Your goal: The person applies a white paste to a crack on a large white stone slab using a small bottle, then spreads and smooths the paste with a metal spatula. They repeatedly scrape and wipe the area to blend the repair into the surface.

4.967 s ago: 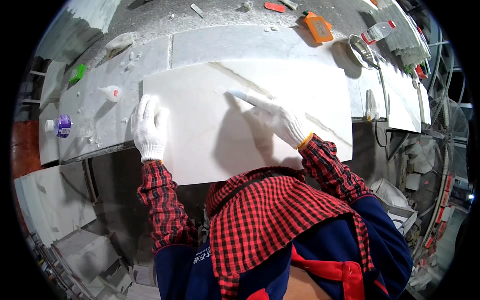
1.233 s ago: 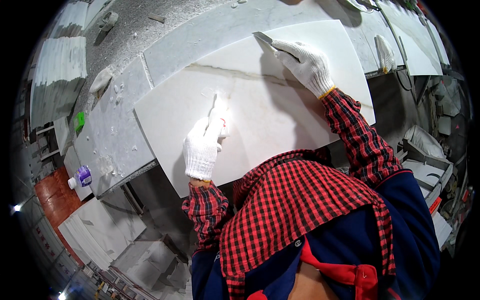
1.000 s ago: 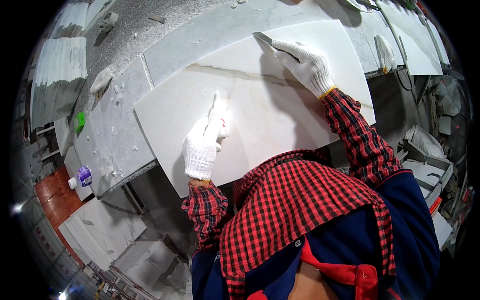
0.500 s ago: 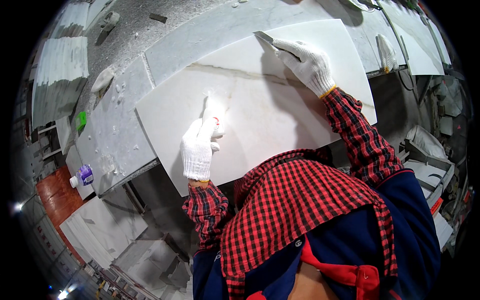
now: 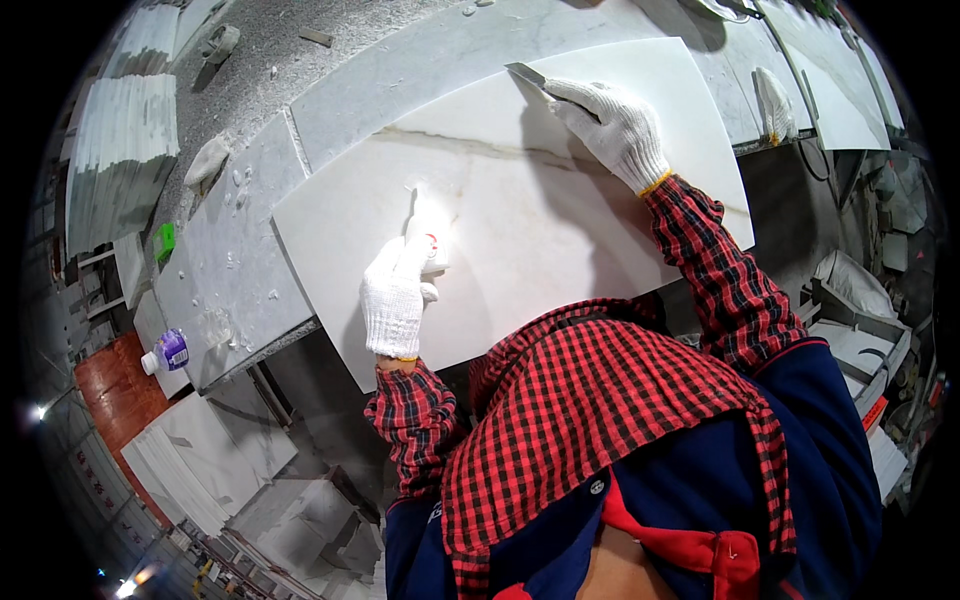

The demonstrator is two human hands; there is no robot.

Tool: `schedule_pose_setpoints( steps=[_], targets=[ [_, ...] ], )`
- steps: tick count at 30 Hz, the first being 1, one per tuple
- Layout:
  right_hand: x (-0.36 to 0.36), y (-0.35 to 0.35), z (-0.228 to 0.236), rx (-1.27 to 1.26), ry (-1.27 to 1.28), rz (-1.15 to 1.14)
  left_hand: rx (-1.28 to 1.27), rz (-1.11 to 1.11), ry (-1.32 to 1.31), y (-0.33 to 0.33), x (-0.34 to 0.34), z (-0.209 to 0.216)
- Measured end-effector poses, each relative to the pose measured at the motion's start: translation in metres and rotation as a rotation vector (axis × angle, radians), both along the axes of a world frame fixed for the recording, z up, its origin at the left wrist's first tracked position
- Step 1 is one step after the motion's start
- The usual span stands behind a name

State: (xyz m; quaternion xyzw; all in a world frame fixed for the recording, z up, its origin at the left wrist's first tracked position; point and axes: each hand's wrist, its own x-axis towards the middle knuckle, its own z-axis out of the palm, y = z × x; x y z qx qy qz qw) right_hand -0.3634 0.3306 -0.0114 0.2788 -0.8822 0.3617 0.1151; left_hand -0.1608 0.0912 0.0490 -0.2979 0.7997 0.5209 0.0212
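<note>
A large white marble slab [image 5: 490, 240] with brown veins lies before me. In my left hand [image 5: 392, 300], gloved in white, is a small white squeeze bottle [image 5: 436, 252] with a red mark and a narrow tip. The tip points away from me, close to the slab's surface; strong glare hides part of it, and I cannot tell whether it touches. Near the slab's far edge, my right hand [image 5: 615, 125], also gloved, is closed around a putty knife [image 5: 527, 74]. Its flat metal blade points to the left, while the handle is mostly hidden by the fingers.
Grey stone slabs [image 5: 235, 250] lie beneath and beyond the white one. To the left are a purple bottle [image 5: 172, 350], a green block [image 5: 164, 241] and a stack of pale slabs [image 5: 125, 165]. A white glove [image 5: 774, 105] rests at the right edge.
The left hand and bottle have barely shifted over the slab. My right hand keeps its place with the putty knife.
</note>
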Motion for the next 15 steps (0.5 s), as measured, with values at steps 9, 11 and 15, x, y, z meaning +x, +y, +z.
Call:
schedule_pose_setpoints(
  steps=[9, 11, 15],
  targets=[
    [0.001, 0.000, 0.001, 0.000, -0.051, -0.006, 0.325, 0.254, -0.077, -0.003, -0.004, -0.001],
    [0.001, -0.001, 0.001, -0.010, -0.020, 0.006, 0.324, 0.238, -0.031, -0.005, -0.001, -0.005],
    [0.000, 0.000, 0.000, -0.022, -0.005, 0.010, 0.005, -0.031, 0.098, -0.015, 0.005, -0.018]
  ],
)
